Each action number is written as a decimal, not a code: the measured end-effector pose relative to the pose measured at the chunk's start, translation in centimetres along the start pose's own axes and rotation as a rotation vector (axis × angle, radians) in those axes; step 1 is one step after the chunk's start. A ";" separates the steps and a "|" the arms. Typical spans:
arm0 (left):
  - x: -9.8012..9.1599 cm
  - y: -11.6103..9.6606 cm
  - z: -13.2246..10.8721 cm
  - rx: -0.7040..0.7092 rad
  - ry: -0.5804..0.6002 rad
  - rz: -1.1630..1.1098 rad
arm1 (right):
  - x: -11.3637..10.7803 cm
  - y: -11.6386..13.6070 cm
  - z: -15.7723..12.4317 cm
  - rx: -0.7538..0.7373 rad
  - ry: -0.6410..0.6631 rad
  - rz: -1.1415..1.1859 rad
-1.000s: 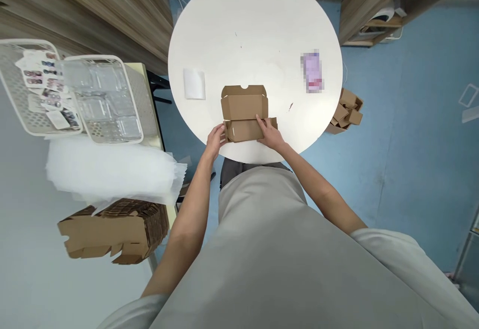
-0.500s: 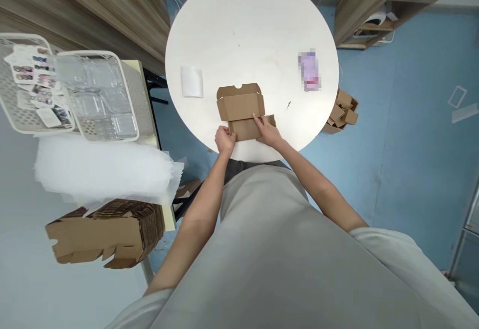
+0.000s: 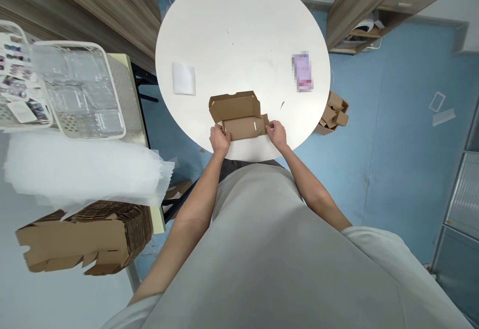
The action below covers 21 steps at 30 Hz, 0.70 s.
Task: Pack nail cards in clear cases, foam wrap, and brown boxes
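A brown cardboard box [image 3: 243,127], partly folded with its lid panel raised at the back, lies near the front edge of the round white table [image 3: 239,15]. My left hand [image 3: 220,141] is closed on the left end of the box, its fingers curled around the side flap. At the other end, my right hand [image 3: 277,134] pinches the right side flap between thumb and fingers. Farther back on the left lies a flat white foam sleeve [image 3: 183,79]. A blurred purple packet [image 3: 303,72] rests on the right part of the table.
Left of the table, a side table holds white baskets [image 3: 123,124] of clear plastic cases and printed cards, a pile of white foam sheets [image 3: 82,167] and stacked flat cardboard boxes [image 3: 75,239]. A carton of cardboard pieces [image 3: 333,112] stands on the floor at right.
My right hand has moved from the middle of the box out to its right flap. The lid panel has tilted more upright. My left hand stays at the left end.
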<state>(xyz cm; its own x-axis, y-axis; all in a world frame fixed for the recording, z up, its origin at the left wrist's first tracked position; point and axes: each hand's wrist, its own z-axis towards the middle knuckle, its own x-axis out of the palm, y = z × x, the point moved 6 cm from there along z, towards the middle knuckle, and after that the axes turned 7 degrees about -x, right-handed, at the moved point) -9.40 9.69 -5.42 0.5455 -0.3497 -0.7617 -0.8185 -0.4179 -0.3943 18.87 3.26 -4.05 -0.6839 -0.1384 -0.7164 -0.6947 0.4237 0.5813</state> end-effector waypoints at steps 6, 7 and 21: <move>0.1 -0.2 -0.4 -0.035 -0.007 -0.041 | 2.0 3.3 -0.6 -0.122 0.040 -0.085; 0.2 -0.2 -0.5 -0.040 -0.004 -0.044 | 2.6 4.1 -0.8 -0.157 0.053 -0.106; 0.8 -0.3 -1.2 -0.036 -0.021 -0.100 | 3.4 3.4 2.2 -0.018 0.153 -0.154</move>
<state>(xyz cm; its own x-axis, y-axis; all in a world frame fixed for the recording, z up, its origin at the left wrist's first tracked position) -8.48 8.53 -5.22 0.6203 -0.2870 -0.7300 -0.7526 -0.4800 -0.4508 14.70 6.20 -5.34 -0.5940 -0.3352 -0.7312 -0.7967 0.3711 0.4771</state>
